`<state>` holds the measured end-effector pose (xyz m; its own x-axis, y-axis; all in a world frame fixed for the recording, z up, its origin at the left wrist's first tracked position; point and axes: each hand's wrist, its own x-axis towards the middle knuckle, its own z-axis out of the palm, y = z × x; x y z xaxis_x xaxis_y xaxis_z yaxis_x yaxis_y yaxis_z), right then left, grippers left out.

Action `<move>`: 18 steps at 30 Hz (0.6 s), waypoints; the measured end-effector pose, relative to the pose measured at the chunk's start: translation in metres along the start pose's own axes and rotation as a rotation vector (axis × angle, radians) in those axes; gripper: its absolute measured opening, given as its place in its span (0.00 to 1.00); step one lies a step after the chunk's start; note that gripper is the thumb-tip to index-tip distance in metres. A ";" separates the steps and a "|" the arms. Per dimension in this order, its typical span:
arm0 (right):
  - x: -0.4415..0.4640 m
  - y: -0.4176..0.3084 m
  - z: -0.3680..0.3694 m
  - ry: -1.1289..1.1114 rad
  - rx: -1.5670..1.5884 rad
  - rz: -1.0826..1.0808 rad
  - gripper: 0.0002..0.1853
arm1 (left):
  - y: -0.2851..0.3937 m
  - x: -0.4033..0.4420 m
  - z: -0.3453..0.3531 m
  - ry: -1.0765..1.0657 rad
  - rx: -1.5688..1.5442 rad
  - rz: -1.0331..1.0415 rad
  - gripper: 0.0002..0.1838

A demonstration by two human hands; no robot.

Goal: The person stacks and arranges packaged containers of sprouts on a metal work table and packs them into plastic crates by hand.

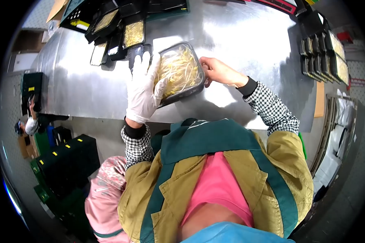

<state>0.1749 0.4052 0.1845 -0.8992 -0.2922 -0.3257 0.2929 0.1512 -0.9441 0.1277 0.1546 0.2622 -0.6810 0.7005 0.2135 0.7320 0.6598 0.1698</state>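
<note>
The tray of sprouts is touched by the spread left hand above the worktop; its opposite rim is met by the curled right hand, whose pinch cannot be confirmed.

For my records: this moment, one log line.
left hand: at black rectangular plastic tray; right hand: at tray edge; inside: pale sprouts

2 hands — 1 gloved; 1 handled sprout tray; 3 filled trays farther left; 1 table.

no text is legible: the yellow labels on the dark crates at near left, the yellow tag on the far-left crate and the white print on the green apron are too small.
</note>
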 end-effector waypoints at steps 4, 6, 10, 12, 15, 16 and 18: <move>0.004 0.063 -0.007 0.258 0.300 0.049 0.11 | 0.000 0.003 0.003 -0.045 -0.052 0.059 0.30; 0.039 0.169 -0.002 0.259 -0.145 0.155 0.13 | 0.003 0.005 0.003 -0.063 -0.110 0.089 0.30; 0.037 0.211 0.067 0.439 0.048 0.104 0.19 | 0.018 0.004 0.004 -0.048 -0.041 0.158 0.28; 0.053 0.241 0.103 0.735 0.036 0.089 0.13 | 0.024 -0.001 0.007 -0.051 0.015 0.182 0.29; 0.029 0.225 0.098 0.963 0.032 -0.049 0.12 | 0.045 0.004 0.010 -0.084 -0.009 0.114 0.31; 0.022 0.220 0.092 1.029 0.057 -0.104 0.13 | 0.053 0.004 0.011 -0.087 -0.016 0.093 0.31; -0.002 0.223 0.063 1.104 0.053 -0.178 0.13 | 0.082 0.016 0.017 -0.074 0.005 0.105 0.31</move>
<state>0.2623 0.3796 -0.0288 -0.7175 0.6964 0.0128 0.1206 0.1423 -0.9824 0.1758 0.2246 0.2628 -0.6002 0.7840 0.1583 0.7995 0.5827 0.1454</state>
